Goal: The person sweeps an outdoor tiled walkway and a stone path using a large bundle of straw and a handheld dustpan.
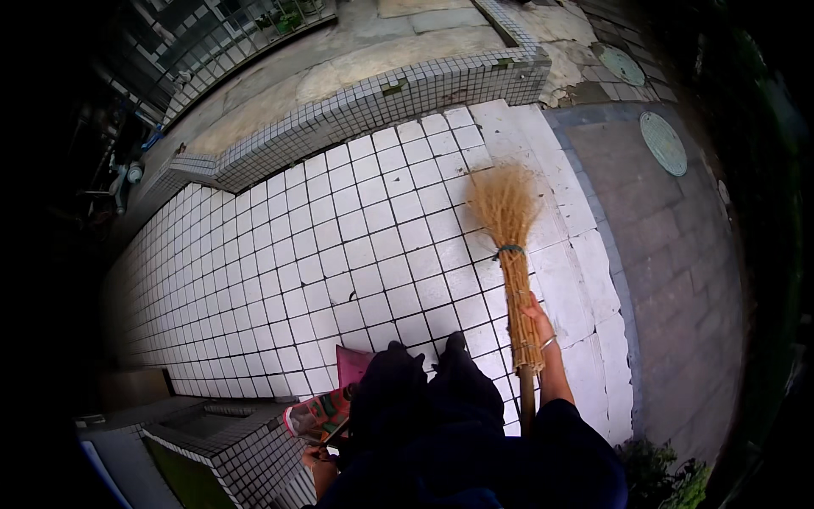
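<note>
My right hand is wrapped round the bound straw stalks of a broom, below its green tie. The broom's bristles fan out away from me over the white tiles, and its wooden handle runs back beside my right leg. Low on the left, my left hand is closed round a thin dark handle. Just beyond it, a pink dustpan shows partly behind my left leg. Between them is a reddish, see-through container with mixed scraps visible; how it joins the dustpan is hidden.
White square tiles with dark joints and small specks of debris cover the floor. A low tiled wall borders the far side. At right, a step edge drops to grey paving with a round manhole cover. Green leaves stand lower right.
</note>
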Motion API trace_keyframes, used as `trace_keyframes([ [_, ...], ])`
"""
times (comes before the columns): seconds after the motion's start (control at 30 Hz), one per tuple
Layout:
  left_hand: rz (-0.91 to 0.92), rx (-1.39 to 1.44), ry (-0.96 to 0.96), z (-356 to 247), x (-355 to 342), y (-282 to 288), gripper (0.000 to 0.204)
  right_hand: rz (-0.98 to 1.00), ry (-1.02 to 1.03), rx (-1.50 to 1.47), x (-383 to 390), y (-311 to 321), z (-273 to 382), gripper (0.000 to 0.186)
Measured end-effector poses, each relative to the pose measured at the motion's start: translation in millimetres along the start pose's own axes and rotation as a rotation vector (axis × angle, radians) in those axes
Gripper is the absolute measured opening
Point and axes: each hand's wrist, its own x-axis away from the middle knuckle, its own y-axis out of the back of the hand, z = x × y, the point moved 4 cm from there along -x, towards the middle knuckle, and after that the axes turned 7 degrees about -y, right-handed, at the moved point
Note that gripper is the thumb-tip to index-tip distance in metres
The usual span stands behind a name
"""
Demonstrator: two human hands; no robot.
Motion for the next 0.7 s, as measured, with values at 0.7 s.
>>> trace_keyframes([
  [0.7,0.296,-0.141,0.128,-30,-43,-297,0.010,0.119,-0.317,0.314,-244,-124,51,0.065],
])
